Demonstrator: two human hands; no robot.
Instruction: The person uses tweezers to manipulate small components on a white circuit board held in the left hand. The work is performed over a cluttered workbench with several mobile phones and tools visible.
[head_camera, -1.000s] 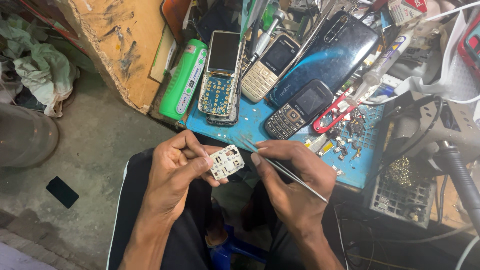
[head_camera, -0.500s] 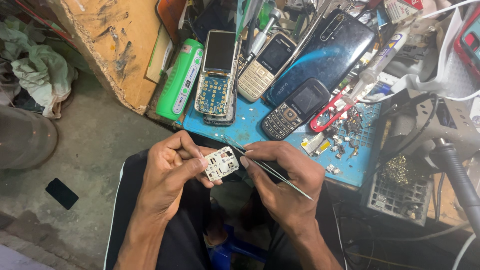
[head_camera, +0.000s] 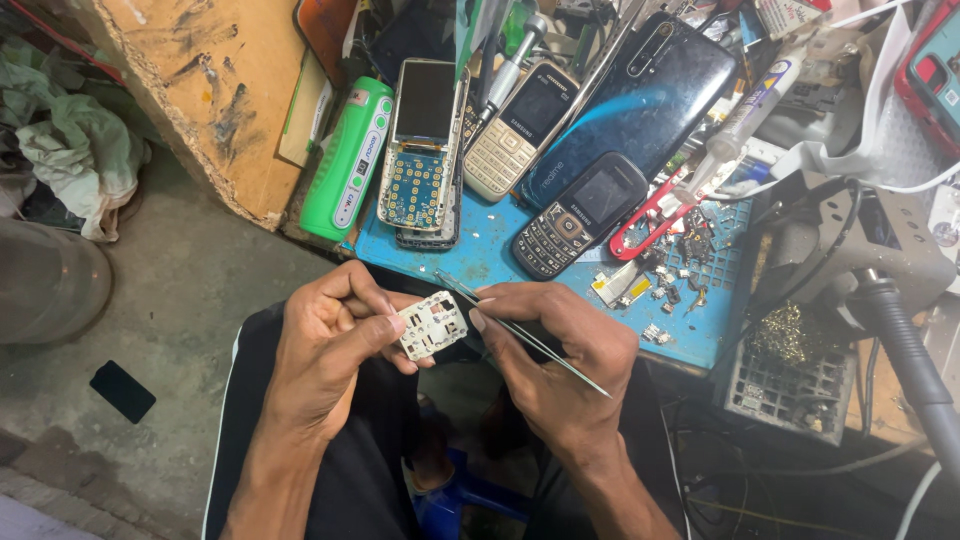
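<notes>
Left hand (head_camera: 330, 345) pinches small white keypad board (head_camera: 433, 324) over the lap, below blue table (head_camera: 480, 250) edge. Right hand (head_camera: 560, 365) pinches thin tweezers (head_camera: 525, 335), tips just beside board. Grey mesh basket (head_camera: 790, 385) holds brass-coloured wool (head_camera: 785, 340).

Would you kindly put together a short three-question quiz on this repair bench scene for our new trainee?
1. True or false: the left hand holds a small white keypad board.
2. Which tool does the right hand hold? A) scissors B) tweezers C) a hammer
3. Fill in: the dark keypad phone lies on a ____ work mat.

Key:
1. True; it is pinched between thumb and fingers.
2. B; the thin metal tweezers point their tips at the top of the board.
3. Blue; a green cylindrical device lies at the mat's left edge.
</notes>
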